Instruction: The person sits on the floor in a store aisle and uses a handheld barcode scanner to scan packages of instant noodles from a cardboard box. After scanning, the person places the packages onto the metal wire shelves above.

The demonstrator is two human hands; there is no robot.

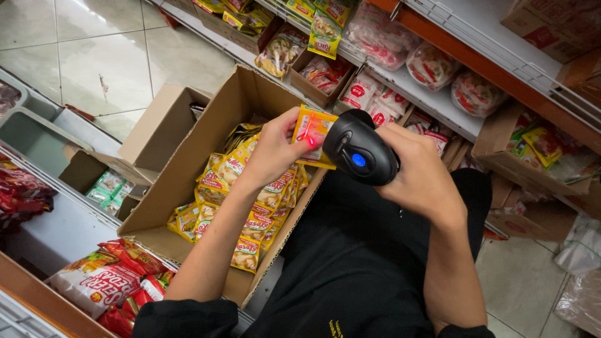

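Note:
My left hand [270,150] holds up a small yellow-orange sachet [313,130] above an open cardboard box [188,164]. In my right hand [421,176] is a black handheld barcode scanner [358,150] with a blue button, its head almost touching the sachet. A red scan light falls on the sachet's face. Inside the box lie several strips of similar yellow sachets [245,201]. The box rests next to my lap in black clothing.
A second, smaller cardboard box [150,141] with green packets [109,186] stands to the left. Store shelves [438,94] with packets run across the top right. Red snack bags [103,281] lie at bottom left. Tiled floor [94,56] shows at top left.

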